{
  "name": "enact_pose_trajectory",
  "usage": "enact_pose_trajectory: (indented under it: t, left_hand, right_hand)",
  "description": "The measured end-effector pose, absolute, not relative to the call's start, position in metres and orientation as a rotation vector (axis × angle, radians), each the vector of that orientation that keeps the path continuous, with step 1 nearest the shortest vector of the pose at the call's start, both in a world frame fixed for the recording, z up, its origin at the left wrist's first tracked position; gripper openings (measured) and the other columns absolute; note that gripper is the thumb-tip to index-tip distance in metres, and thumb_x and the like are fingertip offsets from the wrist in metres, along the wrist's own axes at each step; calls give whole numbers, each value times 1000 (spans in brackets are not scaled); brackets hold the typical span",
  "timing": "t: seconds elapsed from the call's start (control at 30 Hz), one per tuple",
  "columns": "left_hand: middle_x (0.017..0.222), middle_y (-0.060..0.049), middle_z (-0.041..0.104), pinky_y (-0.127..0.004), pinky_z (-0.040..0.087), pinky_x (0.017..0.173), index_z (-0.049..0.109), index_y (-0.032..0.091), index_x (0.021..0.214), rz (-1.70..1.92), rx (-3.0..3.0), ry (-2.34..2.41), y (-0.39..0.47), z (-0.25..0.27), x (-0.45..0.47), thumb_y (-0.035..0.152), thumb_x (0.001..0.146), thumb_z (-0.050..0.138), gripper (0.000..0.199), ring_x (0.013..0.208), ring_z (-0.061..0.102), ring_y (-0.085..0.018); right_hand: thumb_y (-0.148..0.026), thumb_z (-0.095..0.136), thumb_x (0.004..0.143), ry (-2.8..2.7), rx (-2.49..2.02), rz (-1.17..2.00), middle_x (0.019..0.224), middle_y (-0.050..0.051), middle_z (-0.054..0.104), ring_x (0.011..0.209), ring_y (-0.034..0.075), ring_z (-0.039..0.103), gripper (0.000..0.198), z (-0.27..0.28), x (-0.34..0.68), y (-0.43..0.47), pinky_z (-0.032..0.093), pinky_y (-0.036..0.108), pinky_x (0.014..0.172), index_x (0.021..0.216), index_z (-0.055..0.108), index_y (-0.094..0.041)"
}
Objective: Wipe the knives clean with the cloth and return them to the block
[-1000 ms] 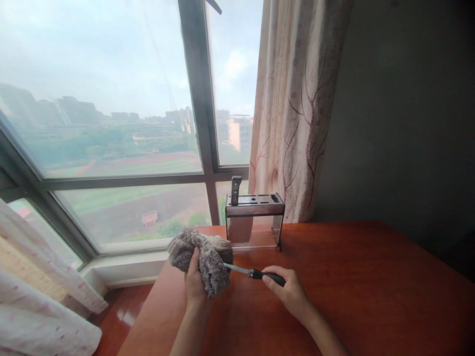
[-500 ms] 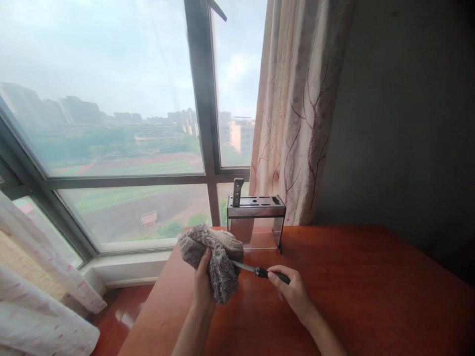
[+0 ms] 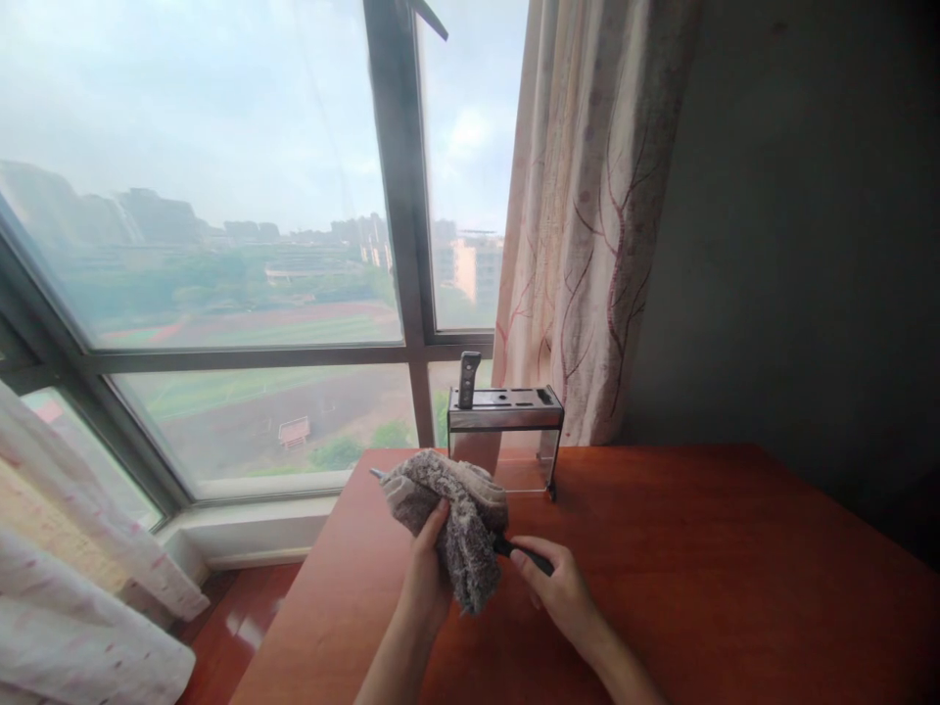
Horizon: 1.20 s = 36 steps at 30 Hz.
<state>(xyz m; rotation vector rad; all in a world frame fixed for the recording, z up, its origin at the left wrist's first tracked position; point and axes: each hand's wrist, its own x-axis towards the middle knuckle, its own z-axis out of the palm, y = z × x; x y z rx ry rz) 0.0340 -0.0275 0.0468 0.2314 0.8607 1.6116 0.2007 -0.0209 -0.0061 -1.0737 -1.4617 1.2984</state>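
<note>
My left hand [image 3: 430, 563] is closed around a bunched grey fluffy cloth [image 3: 470, 548], its thumb pressed on top. Running through the cloth is a sharpening steel [image 3: 541, 561], a slim metal rod with a black handle. My right hand [image 3: 562, 586] grips that handle at the cloth's right side. The rod's tip pokes out at the upper left of the cloth, and its middle is hidden in the folds. Both hands are above the reddish-brown table [image 3: 661, 548]. Just behind the cloth stands a knife block [image 3: 506, 419] with a slotted metal top and clear sides.
A single knife [image 3: 468, 380] stands in the block's left slot, handle up. Behind the table are a large window [image 3: 242, 358] and a patterned curtain [image 3: 587, 245]. Another curtain [image 3: 80, 607] hangs at the lower left, beside the window ledge [image 3: 257, 529].
My left hand and the cloth have moved right along the steel, up to its handle. The rod's tip now shows on the left. My right hand has shifted slightly left and down.
</note>
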Motion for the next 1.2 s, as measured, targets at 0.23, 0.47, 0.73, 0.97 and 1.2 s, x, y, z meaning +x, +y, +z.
enact_pose_trajectory:
  t: [0.23, 0.47, 0.73, 0.97, 1.2]
  left_hand:
    - [93, -9, 73, -32, 56, 71, 65, 10, 96, 1681, 370, 949, -26, 47, 20, 28, 63, 78, 39, 77, 71, -24]
    - [81, -3, 72, -27, 54, 64, 65, 13, 96, 1885, 409, 1045, -26, 56, 0, 28, 61, 78, 40, 70, 69, -20]
    - [73, 0, 69, -26, 54, 62, 65, 14, 90, 1922, 310, 1046, -23, 52, 6, 28, 67, 73, 28, 60, 66, -15]
    - [92, -10, 73, -30, 56, 68, 66, 12, 96, 1593, 391, 970, -30, 34, 43, 30, 68, 76, 35, 79, 71, -24]
    - [88, -13, 74, -35, 57, 69, 64, 9, 108, 1505, 401, 974, -32, 33, 40, 30, 67, 78, 48, 79, 71, -28]
  right_hand:
    - [-50, 61, 79, -1676, -998, 1126, 77, 5, 72, 68, 21, 65, 39, 11, 210, -20, 53, 29, 60, 99, 73, -18]
    - [-48, 60, 81, -1732, -966, 1096, 88, 7, 74, 80, 24, 66, 36, 31, 223, -20, 52, 32, 72, 96, 73, -18]
    - [-46, 58, 82, -1666, -1032, 1013, 75, 5, 70, 70, 20, 64, 31, 30, 223, -19, 49, 27, 64, 83, 70, -17]
    - [-49, 58, 82, -1625, -1043, 1015, 84, 9, 73, 79, 26, 67, 36, 14, 205, -25, 53, 33, 72, 92, 72, -17]
    - [-47, 60, 81, -1645, -1023, 1016, 99, 11, 74, 93, 29, 68, 37, 13, 207, -24, 53, 38, 83, 100, 72, -17]
